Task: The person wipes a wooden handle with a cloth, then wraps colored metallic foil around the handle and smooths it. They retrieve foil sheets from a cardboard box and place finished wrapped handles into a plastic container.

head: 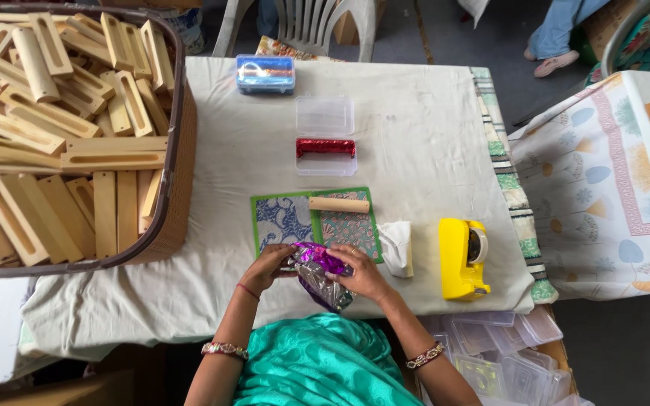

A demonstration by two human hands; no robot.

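Purple foil (319, 265), shiny and crumpled, is gripped between both hands at the near edge of the table (423, 128) in the head view; the left hand (267, 267) pinches its left end with fingers curled closed, and the right hand (361, 274) lies over its right side, fingers bent down onto the wrap. What the foil encloses cannot be told from here, so the wrapping looks to be midway rather than finished. Just beyond the hands lies a green-bordered patterned mat (302, 219) with a bare wooden piece (338, 204) resting across its far part, unwrapped. Further off sits an open clear plastic box (326, 143) holding one red foil-covered piece (326, 146), which reads as one item already packed, and behind it a closed clear box (265, 73) with contents inside. To the left, a large brown basket (178, 150) is heaped with many plain wooden pieces, so by this look most of the stock remains untouched. A yellow tape dispenser (463, 258) stands right of the hands, a white tissue (398, 246) beside the mat, and empty clear boxes (502, 353) are stacked low at the right.
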